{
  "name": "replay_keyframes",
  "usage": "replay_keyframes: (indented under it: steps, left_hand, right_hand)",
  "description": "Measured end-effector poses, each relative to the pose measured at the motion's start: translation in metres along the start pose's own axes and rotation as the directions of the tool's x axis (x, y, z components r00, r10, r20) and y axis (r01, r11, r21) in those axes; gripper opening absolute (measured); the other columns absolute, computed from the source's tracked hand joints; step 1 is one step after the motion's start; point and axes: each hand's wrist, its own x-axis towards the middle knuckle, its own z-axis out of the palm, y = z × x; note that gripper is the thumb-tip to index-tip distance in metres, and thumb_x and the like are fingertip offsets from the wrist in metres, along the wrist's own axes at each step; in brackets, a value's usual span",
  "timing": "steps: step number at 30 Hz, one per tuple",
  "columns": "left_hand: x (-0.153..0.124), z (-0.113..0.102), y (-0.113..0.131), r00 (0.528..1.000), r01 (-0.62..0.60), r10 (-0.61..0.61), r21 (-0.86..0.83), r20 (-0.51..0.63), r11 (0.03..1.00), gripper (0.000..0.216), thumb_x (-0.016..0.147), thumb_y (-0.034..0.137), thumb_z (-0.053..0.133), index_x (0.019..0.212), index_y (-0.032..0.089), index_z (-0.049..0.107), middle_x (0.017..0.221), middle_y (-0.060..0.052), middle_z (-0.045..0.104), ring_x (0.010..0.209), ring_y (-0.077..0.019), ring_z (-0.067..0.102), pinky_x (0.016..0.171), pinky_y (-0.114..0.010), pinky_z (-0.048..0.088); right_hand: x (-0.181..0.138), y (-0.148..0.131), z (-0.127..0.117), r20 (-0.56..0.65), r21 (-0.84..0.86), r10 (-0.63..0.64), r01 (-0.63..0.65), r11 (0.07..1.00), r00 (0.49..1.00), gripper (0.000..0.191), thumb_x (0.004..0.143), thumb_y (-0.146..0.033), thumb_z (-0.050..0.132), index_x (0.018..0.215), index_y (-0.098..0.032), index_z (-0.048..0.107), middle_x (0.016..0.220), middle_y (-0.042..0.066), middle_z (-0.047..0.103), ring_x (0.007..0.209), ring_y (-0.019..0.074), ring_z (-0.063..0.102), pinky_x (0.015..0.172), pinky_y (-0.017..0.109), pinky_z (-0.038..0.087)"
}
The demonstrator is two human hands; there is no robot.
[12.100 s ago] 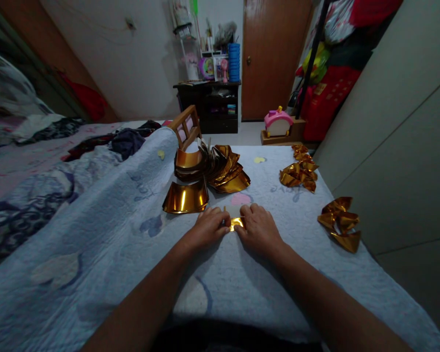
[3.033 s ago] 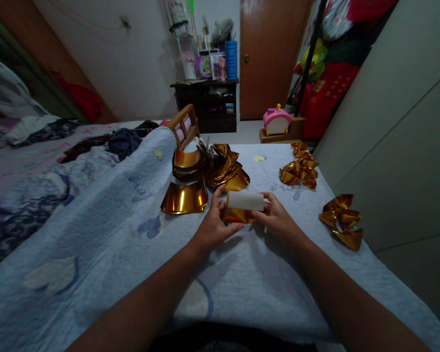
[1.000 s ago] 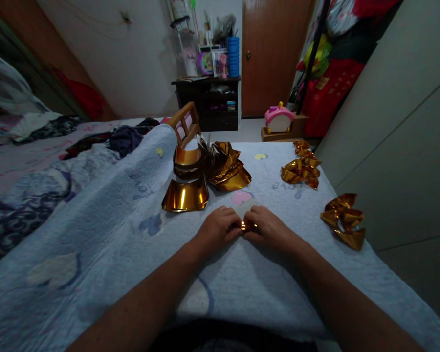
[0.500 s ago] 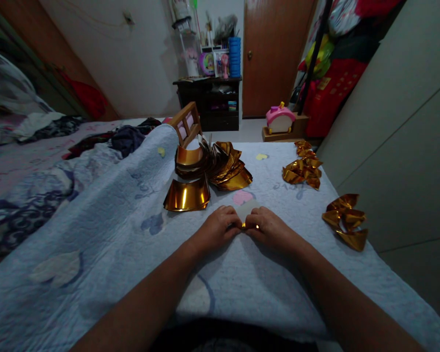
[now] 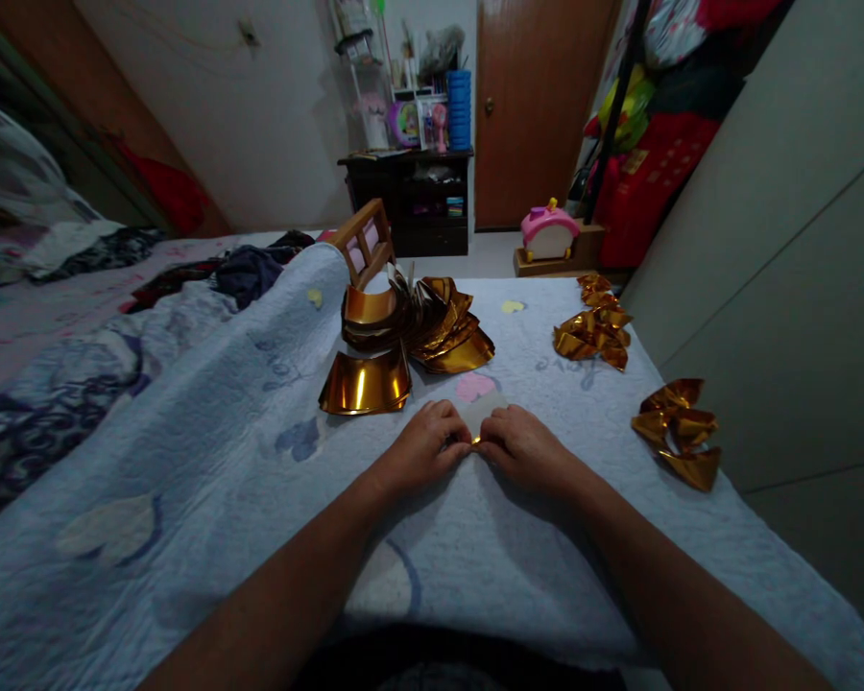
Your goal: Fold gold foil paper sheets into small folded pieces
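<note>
My left hand point(image 5: 430, 443) and my right hand point(image 5: 519, 443) meet over the bed cover, fingers pinched on the near edge of one sheet of foil paper point(image 5: 484, 409). Its pale back faces up beyond my fingers, and a sliver of gold shows between my fingertips. Most of that near edge is hidden by my fingers. Ahead and left lies a fanned stack of gold foil sheets point(image 5: 366, 382). Folded gold foil pieces sit to the right, one group point(image 5: 681, 432) nearer and another point(image 5: 594, 331) farther off.
A light blue quilted cover point(image 5: 245, 537) with heart patterns lies under everything. Behind the foil stack stands a small wooden frame point(image 5: 366, 240). A pink toy point(image 5: 549, 230) is past the far edge, and a pale cabinet point(image 5: 784, 269) rises along the right.
My fingertips have drawn slightly closer together on the near edge of the paper, and less gold shows by my right hand. The foil piles look unchanged.
</note>
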Motion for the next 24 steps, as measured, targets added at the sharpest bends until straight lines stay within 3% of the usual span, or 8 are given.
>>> replay_keyframes:
  steps: [8, 24]
  left_hand:
    - [0.0, 0.004, 0.003, 0.998, 0.052, -0.051, 0.069, -0.027, 0.996, 0.007, 0.089, 0.021, 0.065, 0.083, 0.018, 0.065, 0.093, -0.005, 0.059, 0.096, -0.0226, 0.053, 0.086, -0.037, 0.044]
    - [0.001, 0.01, 0.002, 0.995, 0.083, -0.074, 0.153, -0.06, 0.985, 0.009, 0.09, 0.022, 0.06, 0.083, 0.019, 0.064, 0.092, -0.005, 0.059, 0.095, -0.0231, 0.053, 0.086, -0.038, 0.044]
  right_hand:
    - [0.002, -0.002, 0.005, -0.049, 0.015, 0.107, -0.106, 0.994, 0.993, 0.01, 0.089, -0.023, 0.067, 0.081, -0.018, 0.065, 0.08, 0.005, 0.066, 0.078, 0.0191, 0.055, 0.071, 0.03, 0.036]
    - [0.007, -0.005, 0.008, -0.056, -0.065, 0.167, -0.17, 0.983, 0.984, 0.011, 0.088, -0.015, 0.06, 0.08, -0.018, 0.068, 0.082, 0.008, 0.07, 0.079, 0.021, 0.058, 0.071, 0.032, 0.036]
